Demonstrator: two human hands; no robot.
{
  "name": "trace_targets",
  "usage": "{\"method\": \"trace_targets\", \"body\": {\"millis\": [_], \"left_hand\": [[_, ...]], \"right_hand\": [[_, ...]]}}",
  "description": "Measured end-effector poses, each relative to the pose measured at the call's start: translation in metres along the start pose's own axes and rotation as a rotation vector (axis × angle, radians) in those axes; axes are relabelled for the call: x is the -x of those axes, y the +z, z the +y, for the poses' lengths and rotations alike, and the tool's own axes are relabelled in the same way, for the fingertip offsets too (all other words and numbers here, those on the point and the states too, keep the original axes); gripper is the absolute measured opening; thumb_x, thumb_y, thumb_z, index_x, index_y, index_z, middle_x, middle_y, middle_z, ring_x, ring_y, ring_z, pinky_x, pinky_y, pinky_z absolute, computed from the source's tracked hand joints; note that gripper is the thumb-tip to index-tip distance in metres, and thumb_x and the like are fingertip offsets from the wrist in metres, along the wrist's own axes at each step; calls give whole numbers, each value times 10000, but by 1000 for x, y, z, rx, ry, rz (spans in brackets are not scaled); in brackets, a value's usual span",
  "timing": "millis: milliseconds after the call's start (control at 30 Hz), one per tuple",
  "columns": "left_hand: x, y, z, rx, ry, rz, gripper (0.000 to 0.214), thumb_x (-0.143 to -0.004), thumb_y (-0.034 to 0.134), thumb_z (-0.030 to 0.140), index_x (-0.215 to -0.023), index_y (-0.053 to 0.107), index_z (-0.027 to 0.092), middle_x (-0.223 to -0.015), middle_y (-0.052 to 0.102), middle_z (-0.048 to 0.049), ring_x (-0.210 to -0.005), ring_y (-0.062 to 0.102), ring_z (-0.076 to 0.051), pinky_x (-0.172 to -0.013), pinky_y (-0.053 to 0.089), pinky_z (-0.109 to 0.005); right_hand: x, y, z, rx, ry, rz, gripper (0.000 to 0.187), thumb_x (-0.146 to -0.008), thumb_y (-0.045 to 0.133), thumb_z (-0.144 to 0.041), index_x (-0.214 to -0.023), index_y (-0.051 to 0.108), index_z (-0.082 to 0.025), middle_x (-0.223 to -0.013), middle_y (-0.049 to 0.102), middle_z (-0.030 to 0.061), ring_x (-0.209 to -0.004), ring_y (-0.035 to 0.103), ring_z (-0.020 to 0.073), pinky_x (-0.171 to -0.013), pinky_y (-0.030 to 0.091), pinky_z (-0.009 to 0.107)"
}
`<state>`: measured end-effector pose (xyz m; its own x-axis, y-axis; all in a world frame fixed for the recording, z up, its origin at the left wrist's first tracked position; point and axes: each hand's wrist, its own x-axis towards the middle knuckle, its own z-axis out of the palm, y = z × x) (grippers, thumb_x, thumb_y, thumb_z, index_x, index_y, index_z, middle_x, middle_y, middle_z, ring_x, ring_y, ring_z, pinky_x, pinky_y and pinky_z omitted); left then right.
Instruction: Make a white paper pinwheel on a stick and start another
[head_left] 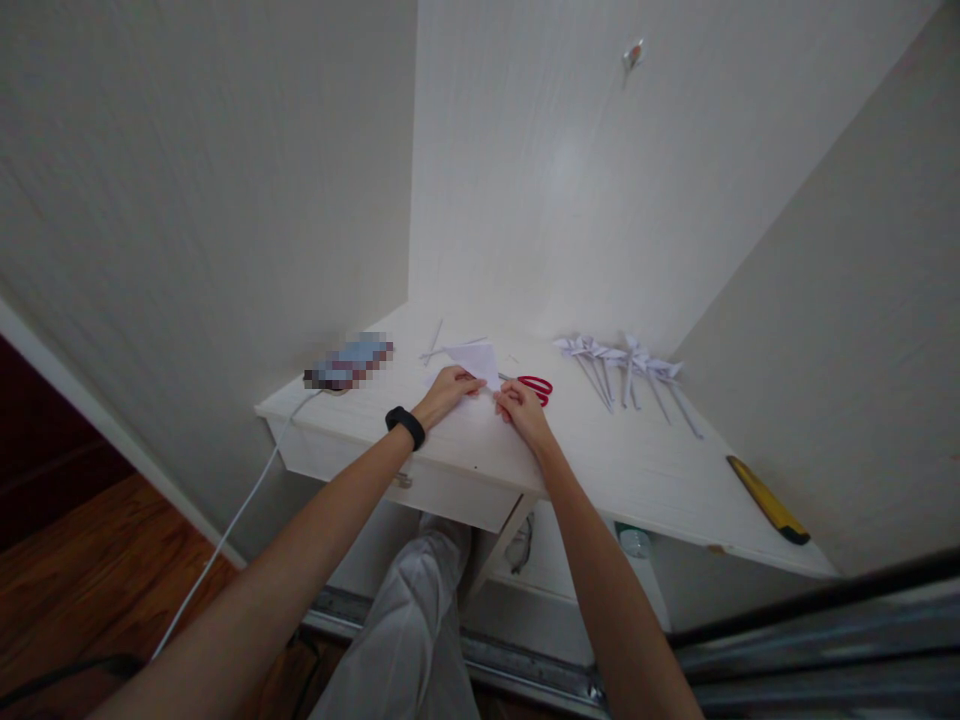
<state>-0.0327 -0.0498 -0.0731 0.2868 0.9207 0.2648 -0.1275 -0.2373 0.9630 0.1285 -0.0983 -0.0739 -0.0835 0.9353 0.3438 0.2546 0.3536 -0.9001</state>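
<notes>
A sheet of white paper (477, 358), partly folded to a point, is pinched between my two hands just above the desk (592, 450). My left hand (451, 390) grips its lower left edge, with a black band on that wrist. At the lower right corner, the fingertips of my right hand (519, 405) close on the paper. Red-handled scissors (535, 384) lie right behind my right hand, their blades partly hidden. Behind the paper, to the left, are thin white paper sticks (436, 338).
Several white paper pinwheels (634, 352) on sticks lie at the back right. A phone (351, 362), blurred out, sits at the left with a white cable (247, 497). A yellow and black tool (766, 500) rests by the right wall. Walls enclose the desk.
</notes>
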Motion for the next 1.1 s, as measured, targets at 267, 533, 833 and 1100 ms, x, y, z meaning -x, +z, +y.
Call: {"method": "trace_targets", "body": {"millis": [267,533,833,1100], "left_hand": [[4,3,8,-113,-44,-87,191,-583,707,276,-644,636,110,-587,604,-18,-547,503,-109,-571,365,-247],[3,0,10,97,-3,105,246,-563,738,330,-577,580,142,-570,538,13,-554,472,-87,-577,367,-234],[-2,-7,8,211,62,346,180,-579,721,266,-608,600,136,-617,537,12,-583,469,-78,-585,375,-224],[-1,-7,11,254,22,351,197,-560,735,271,-625,607,135,-630,548,10,-577,469,-76,-584,387,-225]], "right_hand": [[0,-1,-3,72,-27,-39,180,-757,551,-357,-734,541,-179,-556,553,-29,-410,414,69,-423,307,208],[0,-1,-3,65,4,-14,144,-749,553,-322,-728,539,-181,-545,557,-26,-400,417,72,-412,309,204],[-1,0,1,73,-5,-19,133,-752,546,-305,-711,526,-180,-549,555,-28,-402,419,65,-410,311,194],[-1,0,3,94,-4,-17,151,-753,534,-328,-719,526,-182,-549,546,-33,-409,424,66,-415,312,195]]}}
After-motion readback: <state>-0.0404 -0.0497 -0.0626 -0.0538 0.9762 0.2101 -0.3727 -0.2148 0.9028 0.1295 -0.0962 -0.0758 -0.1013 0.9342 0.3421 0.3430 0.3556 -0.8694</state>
